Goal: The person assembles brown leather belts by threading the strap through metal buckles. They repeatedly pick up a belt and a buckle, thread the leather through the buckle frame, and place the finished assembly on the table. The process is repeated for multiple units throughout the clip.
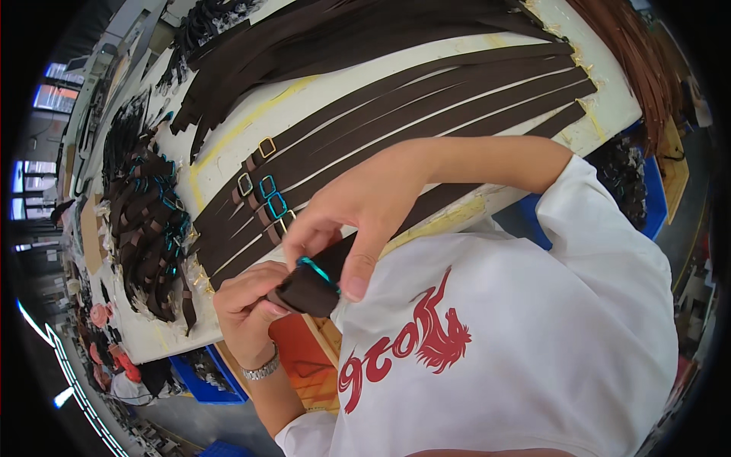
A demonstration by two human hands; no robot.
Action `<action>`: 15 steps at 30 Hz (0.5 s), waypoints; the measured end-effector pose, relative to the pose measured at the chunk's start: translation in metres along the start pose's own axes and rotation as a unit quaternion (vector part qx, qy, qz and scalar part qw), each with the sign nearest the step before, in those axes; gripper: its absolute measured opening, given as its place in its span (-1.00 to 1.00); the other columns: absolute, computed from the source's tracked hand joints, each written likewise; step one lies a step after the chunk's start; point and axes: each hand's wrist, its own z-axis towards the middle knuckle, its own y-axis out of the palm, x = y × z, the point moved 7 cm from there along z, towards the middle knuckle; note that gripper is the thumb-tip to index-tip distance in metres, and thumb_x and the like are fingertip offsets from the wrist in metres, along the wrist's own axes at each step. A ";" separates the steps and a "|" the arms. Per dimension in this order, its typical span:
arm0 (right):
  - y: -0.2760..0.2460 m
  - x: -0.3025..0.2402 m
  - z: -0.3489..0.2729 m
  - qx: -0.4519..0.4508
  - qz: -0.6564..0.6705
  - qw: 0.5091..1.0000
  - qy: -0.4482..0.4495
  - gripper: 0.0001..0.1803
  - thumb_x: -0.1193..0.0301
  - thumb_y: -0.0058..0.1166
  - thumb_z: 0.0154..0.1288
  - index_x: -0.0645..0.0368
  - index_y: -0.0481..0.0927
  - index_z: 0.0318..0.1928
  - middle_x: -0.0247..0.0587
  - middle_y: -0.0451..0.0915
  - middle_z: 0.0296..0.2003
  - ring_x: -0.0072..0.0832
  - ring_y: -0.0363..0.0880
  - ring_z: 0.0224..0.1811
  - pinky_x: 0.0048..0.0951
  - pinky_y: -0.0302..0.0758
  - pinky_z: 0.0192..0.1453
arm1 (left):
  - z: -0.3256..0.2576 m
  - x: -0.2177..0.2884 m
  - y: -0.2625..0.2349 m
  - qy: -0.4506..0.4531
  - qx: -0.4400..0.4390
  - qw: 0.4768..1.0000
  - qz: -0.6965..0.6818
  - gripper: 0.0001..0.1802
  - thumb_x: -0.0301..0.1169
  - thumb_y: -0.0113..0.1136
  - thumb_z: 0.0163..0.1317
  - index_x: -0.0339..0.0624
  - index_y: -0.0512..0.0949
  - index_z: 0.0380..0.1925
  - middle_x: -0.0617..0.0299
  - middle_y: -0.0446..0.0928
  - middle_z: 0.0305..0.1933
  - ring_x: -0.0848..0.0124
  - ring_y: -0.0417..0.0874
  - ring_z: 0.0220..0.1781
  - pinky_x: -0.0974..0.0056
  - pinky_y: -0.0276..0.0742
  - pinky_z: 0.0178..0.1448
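Note:
A dark brown belt strap (307,291) is folded into a loop between my hands at the table's near edge. A buckle (318,270) with a shiny teal edge sits on the strap. My left hand (250,303), with a metal watch on its wrist, pinches the strap's folded end between thumb and fingers. From the right, my right hand (364,217) reaches over and grips the strap beside the buckle; its fingertips are partly hidden behind the strap. Beyond my hands, several brown belts (426,99) lie side by side, with rectangular buckles (268,186) at their left ends.
More dark straps (327,38) are piled across the far side of the white table (251,114). A heap of buckled belts (148,221) lies at the left. Reddish-brown straps (643,68) hang at the right corner. Blue bins (205,377) stand below the table.

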 end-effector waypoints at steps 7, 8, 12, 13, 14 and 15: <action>0.008 0.015 0.034 -0.002 0.145 0.982 0.117 -0.52 0.11 0.16 0.63 0.26 0.77 -0.31 -0.46 0.53 -0.64 -0.63 0.45 -0.58 -0.53 0.38 -0.38 | -0.003 0.027 -0.033 -0.075 0.014 0.994 0.075 -0.49 -0.43 0.18 0.38 -0.56 0.58 0.25 -0.24 0.69 0.21 0.02 0.73 0.27 0.06 0.55 0.43; 0.005 0.016 0.031 0.021 0.128 0.982 0.137 -0.54 0.11 0.16 0.60 0.25 0.78 -0.32 -0.45 0.52 -0.64 -0.62 0.45 -0.59 -0.53 0.37 -0.40 | 0.001 0.043 -0.030 -0.036 0.013 0.989 0.141 -0.48 -0.34 0.15 0.46 -0.54 0.56 0.28 -0.20 0.69 0.23 0.05 0.72 0.29 0.04 0.55 0.44; 0.004 0.003 0.019 0.086 0.058 0.978 0.179 -0.57 0.12 0.16 0.52 0.19 0.81 -0.35 -0.44 0.53 -0.64 -0.62 0.45 -0.60 -0.51 0.37 -0.44 | 0.019 0.098 0.027 0.072 -0.119 0.889 0.436 -0.45 -0.34 0.45 0.31 -0.45 0.58 0.21 -0.13 0.70 0.16 -0.06 0.71 0.20 0.00 0.57 0.31; 0.003 -0.003 0.016 0.104 0.042 0.977 0.179 -0.57 0.11 0.16 0.51 0.18 0.81 -0.36 -0.43 0.53 -0.64 -0.62 0.45 -0.60 -0.50 0.38 -0.44 | 0.021 0.095 0.045 0.093 -0.164 0.842 0.506 -0.44 -0.37 0.52 0.23 -0.45 0.59 0.16 -0.13 0.70 0.11 -0.11 0.72 0.15 -0.02 0.58 0.26; 0.005 -0.010 0.012 0.112 0.022 0.977 0.180 -0.56 0.12 0.11 0.54 0.16 0.81 -0.35 -0.41 0.56 -0.63 -0.64 0.47 -0.59 -0.50 0.40 -0.43 | 0.022 0.087 0.050 0.067 -0.137 0.837 0.526 -0.36 -0.32 0.67 0.01 -0.38 0.62 0.06 -0.04 0.70 0.01 -0.14 0.69 0.04 -0.06 0.58 0.10; 0.006 -0.010 0.012 0.104 0.011 0.979 0.176 -0.57 0.13 0.11 0.55 0.17 0.80 -0.35 -0.42 0.54 -0.64 -0.65 0.44 -0.60 -0.50 0.39 -0.43 | 0.024 0.082 0.048 0.047 -0.140 0.845 0.514 -0.38 -0.33 0.67 0.01 -0.37 0.63 0.05 -0.04 0.71 0.01 -0.13 0.70 0.06 -0.03 0.60 0.14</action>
